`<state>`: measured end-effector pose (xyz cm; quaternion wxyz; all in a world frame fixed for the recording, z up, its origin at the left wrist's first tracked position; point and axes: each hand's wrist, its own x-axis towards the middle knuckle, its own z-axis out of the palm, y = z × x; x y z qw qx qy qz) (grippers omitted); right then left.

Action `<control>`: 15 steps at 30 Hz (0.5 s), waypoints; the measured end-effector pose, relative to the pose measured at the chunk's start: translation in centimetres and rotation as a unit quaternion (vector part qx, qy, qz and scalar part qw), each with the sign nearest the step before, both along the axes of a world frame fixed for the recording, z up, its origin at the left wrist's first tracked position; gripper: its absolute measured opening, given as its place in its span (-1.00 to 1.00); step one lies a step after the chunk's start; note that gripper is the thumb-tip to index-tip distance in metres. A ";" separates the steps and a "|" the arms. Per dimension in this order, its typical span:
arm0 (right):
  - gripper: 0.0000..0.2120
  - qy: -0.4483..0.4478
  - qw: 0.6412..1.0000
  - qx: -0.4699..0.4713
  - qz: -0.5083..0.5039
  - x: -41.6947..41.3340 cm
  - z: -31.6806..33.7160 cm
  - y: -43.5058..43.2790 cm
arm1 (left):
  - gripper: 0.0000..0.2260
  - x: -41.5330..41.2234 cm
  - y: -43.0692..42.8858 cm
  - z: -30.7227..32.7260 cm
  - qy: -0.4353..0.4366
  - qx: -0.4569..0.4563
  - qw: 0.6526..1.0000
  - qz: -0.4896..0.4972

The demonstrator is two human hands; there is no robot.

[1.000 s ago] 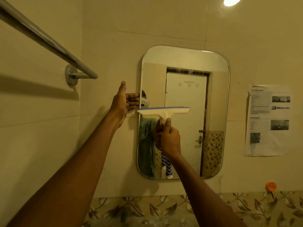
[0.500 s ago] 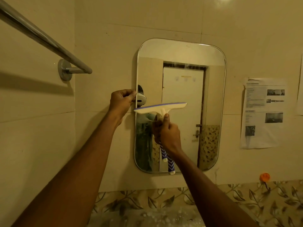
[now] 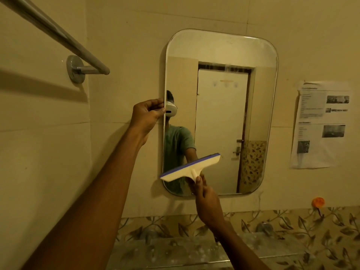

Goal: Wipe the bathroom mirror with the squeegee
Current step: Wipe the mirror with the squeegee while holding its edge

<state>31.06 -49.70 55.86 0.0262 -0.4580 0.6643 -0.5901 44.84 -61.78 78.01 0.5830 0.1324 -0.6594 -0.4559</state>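
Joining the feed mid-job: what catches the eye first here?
The mirror on the tiled wall fills the centre, with the squeegee tilted across its lower left, held by the right hand. The left hand holds the mirror's left edge. A towel rail crosses the upper left, and a printed sheet hangs on the wall at right.

Beige tiled walls point(image 3: 126, 45) under warm light. Chrome towel rail point(image 3: 58, 34) with round mount point(image 3: 75, 69) on the left wall. Printed paper sheet point(image 3: 321, 123) near the rear wall's right edge; orange hook point(image 3: 318, 202) below it, above a leaf-patterned tile band point(image 3: 292, 227).
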 end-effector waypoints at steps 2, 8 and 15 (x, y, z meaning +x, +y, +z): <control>-0.40 0.000 1.000 0.002 0.004 -0.1 0.1 0.2 | -0.69 0.0 0.1 -0.1 0.004 0.000 1.000 -0.001; -0.36 0.002 0.998 -0.054 0.015 0.0 5.6 -0.1 | -0.70 0.0 0.2 -1.1 0.005 -0.005 1.000 0.020; -0.35 0.002 0.994 -0.102 0.036 -0.5 7.1 -1.5 | -0.72 -0.4 0.6 -3.1 -0.040 -0.023 0.995 0.092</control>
